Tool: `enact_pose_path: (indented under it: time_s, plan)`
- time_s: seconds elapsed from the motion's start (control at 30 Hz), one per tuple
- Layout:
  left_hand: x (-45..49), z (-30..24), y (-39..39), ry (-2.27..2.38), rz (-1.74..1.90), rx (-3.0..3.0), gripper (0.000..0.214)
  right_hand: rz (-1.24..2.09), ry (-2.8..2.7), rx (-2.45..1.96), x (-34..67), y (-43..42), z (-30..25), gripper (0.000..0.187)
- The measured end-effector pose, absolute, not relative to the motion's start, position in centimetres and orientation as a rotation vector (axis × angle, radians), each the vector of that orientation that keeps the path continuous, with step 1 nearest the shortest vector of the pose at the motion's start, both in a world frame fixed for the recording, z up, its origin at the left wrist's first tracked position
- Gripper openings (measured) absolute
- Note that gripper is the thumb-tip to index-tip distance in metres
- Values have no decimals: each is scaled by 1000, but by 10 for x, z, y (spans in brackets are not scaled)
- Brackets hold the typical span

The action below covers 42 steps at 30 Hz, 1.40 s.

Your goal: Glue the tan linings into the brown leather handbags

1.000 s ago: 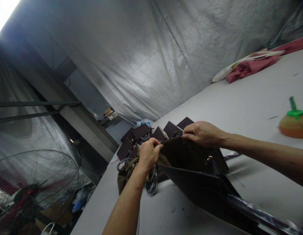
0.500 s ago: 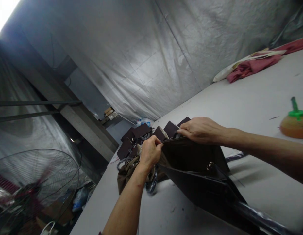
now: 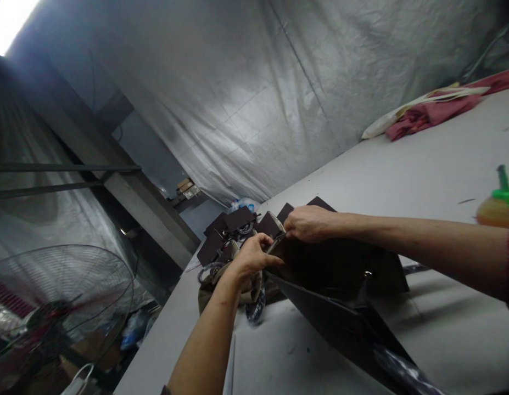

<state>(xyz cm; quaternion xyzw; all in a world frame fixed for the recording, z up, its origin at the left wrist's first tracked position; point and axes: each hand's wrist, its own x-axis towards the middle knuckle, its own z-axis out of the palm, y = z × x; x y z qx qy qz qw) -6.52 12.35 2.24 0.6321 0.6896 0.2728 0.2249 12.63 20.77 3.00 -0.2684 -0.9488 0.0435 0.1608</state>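
Dark, stiff-sided bag [image 3: 340, 327], mouth gaping.
Right hand [image 3: 311, 223], grip clamped on the bag's rim, has moved nearer the left hand [image 3: 252, 257], whose grip now spreads apart.

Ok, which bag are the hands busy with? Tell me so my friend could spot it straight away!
On the big white table, find the left hand and right hand close together. Both are at the rim of a dark bag. It is nearer than the dark pieces heaped behind, and gapes wide open.
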Motion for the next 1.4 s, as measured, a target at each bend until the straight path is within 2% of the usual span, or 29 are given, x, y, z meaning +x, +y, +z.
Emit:
enact_pose_path:
  time_s: [0.2,0.4,0.53,0.67,0.73,0.9,1.03,1.2,1.4]
  plan:
    - [-71,22,127,1857,857,1741,29,182,-2691,-843,132,203,31,29]
    - [-69,20,132,1963,806,2008,11,118,-2692,-840,132,199,30,29]
    - [-69,24,132,2005,723,2141,11,163,-2702,-797,135,198,32,29]
    - [-71,28,134,1923,613,2233,12,293,-2675,-708,140,202,31,42]
    - [-70,31,136,1896,600,2253,13,328,-2680,-616,140,208,29,36]
    - [-64,41,142,1818,553,2354,15,328,-2714,-488,133,219,29,33]
    - [-61,47,151,1694,549,2358,17,155,-2683,-614,129,219,34,27]
    - [-59,36,155,1915,544,2211,19,24,-2721,-692,126,225,31,23]
    - [-61,25,150,1965,688,2190,17,107,-2797,-613,132,225,32,26]
